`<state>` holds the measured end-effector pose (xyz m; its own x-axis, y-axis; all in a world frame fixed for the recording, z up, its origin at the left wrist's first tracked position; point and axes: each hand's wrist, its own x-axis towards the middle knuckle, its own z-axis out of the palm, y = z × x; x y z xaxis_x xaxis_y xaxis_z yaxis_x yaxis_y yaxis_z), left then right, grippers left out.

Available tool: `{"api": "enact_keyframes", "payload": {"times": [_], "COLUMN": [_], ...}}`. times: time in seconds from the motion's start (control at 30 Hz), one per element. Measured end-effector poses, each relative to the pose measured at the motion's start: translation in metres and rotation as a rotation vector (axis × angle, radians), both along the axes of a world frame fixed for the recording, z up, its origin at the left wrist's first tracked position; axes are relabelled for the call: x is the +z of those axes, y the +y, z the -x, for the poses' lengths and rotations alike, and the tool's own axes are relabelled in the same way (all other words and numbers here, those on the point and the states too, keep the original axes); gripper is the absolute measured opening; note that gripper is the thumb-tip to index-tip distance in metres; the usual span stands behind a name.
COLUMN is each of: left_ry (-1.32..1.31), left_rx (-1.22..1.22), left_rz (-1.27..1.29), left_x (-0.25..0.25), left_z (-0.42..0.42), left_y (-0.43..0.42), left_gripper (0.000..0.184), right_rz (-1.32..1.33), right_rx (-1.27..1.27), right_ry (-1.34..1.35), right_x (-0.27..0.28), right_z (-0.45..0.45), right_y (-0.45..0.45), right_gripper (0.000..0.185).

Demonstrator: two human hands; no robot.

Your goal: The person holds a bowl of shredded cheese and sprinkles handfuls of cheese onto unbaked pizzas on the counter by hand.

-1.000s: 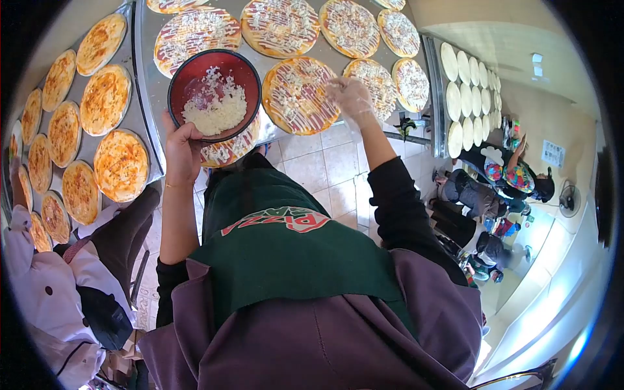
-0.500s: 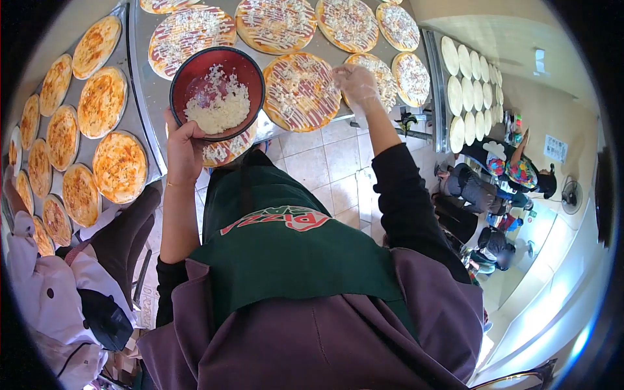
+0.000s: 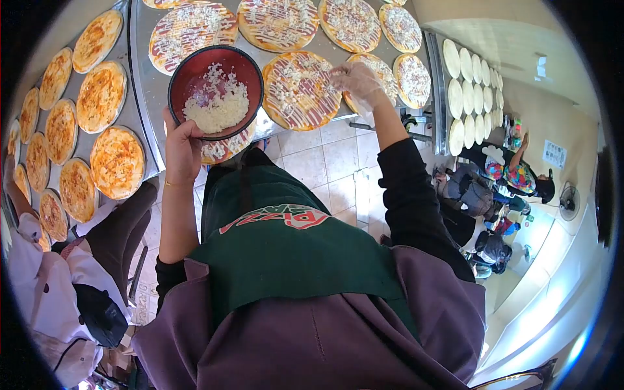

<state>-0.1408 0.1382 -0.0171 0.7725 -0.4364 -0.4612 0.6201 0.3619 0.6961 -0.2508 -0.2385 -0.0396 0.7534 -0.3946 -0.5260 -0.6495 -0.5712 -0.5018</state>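
My left hand [image 3: 184, 146] grips the rim of a bowl [image 3: 179, 83], red inside with a dark rim, tilted toward me. Grated white cheese [image 3: 218, 110] lies in its lower part. My right hand [image 3: 361, 83], in a clear plastic glove, hovers at the right side of a pizza [image 3: 292, 97]. Its fingers are bunched together, with bits of grated cheese at the tips. That pizza carries sauce, reddish topping and pale stripes, and cheese covers part of it. Another pizza [image 3: 380, 71] is partly hidden behind the gloved hand. The bowl overlaps a pizza [image 3: 224, 148] below it.
Several topped pizzas stand on the metal table [image 3: 253, 57]. Sauced bases [image 3: 117, 162] fill a tray on the left, and plain bases [image 3: 455, 97] a tray on the right. A co-worker in white [image 3: 52, 292] is at lower left. More people [image 3: 481, 188] are at right.
My right hand has shifted slightly, its fingers still over the same pizza. The bowl stays almost in place. The co-worker's arm at left has moved a little.
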Motion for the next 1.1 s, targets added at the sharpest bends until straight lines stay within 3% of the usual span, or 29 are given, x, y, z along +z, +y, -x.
{"api": "enact_keyframes", "payload": {"times": [0.13,0.3,0.4,0.63,0.8,1.0,1.1], "left_ry": [0.006,0.011,-0.003,0.014,0.012,-0.050,-0.032], "left_rx": [-0.039,-0.019,-0.031,-0.013,-0.043,-0.067,-0.069], "left_rz": [-0.005,-0.026,-0.056,-0.039,-0.022,-0.046,-0.036], "left_x": [0.002,0.006,-0.009,-0.001,0.001,-0.005,-0.005], "left_z": [-0.001,0.000,0.001,0.003,0.002,0.001,0.001], "left_y": [0.000,-0.004,-0.001,-0.005,-0.005,-0.003,-0.002], "left_gripper": [0.051,0.051,0.062,0.059,0.060,0.063,0.064], "right_rz": [-0.034,0.255,0.255,0.232,0.041,0.301,0.280], "right_rx": [-0.093,-0.034,-0.030,-0.061,-0.233,-0.178,-0.186], "right_ry": [-0.047,-0.006,-0.112,-0.216,-0.165,-0.020,-0.090], "right_x": [0.003,0.004,-0.011,-0.016,-0.006,0.020,-0.001], "right_z": [0.013,0.006,0.006,0.019,0.032,0.037,0.051], "right_y": [0.000,0.002,-0.004,-0.008,0.000,0.036,0.036], "right_gripper": [0.025,0.026,0.025,0.024,0.023,0.026,0.025]}}
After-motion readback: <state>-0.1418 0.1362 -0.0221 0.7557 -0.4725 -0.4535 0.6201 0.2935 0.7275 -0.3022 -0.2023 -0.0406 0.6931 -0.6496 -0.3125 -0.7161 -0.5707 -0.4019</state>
